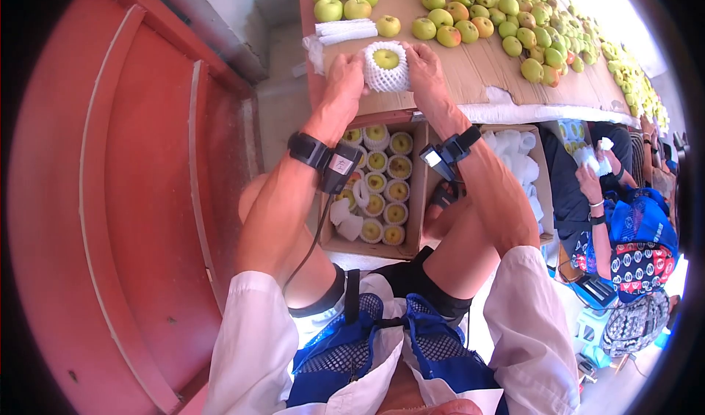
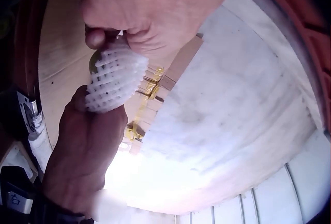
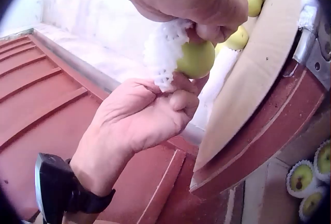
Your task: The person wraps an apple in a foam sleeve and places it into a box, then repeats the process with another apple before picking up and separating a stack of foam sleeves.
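A green apple [image 1: 385, 58] sits in a white foam net [image 1: 387, 79] between both hands, above the table's near edge. My left hand [image 1: 344, 85] grips the net's left side, and my right hand [image 1: 428, 77] grips its right side. In the right wrist view, part of the apple [image 3: 196, 60] shows bare beyond the net [image 3: 164, 53], with fingers of both hands curled at it. The left wrist view shows the net [image 2: 118, 74] held between the two hands, most of the apple covered.
Loose apples [image 1: 477, 11] and stacked foam nets [image 1: 346, 30] lie on the cardboard-covered table [image 1: 455, 66]. Below stands a carton [image 1: 416, 195] of netted apples, beside a box of white nets [image 1: 518, 158]. A red door [image 1: 147, 195] is at left; another person [image 1: 624, 217] sits at right.
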The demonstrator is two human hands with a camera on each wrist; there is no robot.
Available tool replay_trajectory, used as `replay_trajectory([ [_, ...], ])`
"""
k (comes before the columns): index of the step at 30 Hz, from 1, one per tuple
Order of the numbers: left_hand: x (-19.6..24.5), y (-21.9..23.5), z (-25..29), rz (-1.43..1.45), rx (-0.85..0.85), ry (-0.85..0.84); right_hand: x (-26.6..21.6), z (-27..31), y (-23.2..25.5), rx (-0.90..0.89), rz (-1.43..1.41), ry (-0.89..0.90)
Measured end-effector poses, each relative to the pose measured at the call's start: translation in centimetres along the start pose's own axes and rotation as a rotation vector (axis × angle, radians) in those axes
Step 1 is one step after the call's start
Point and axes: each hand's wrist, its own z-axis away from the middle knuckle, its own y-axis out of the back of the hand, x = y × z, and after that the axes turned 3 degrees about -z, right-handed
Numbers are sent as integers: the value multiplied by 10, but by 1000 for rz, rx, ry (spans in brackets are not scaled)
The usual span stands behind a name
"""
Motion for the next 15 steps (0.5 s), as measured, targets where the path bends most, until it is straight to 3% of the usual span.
replay_trajectory([
  [5,4,0,9,97,-73,27,-1,-1,1,-39,-111,107],
  [15,11,-4,17,351,-148,-23,-18,9,0,-1,-228,88],
])
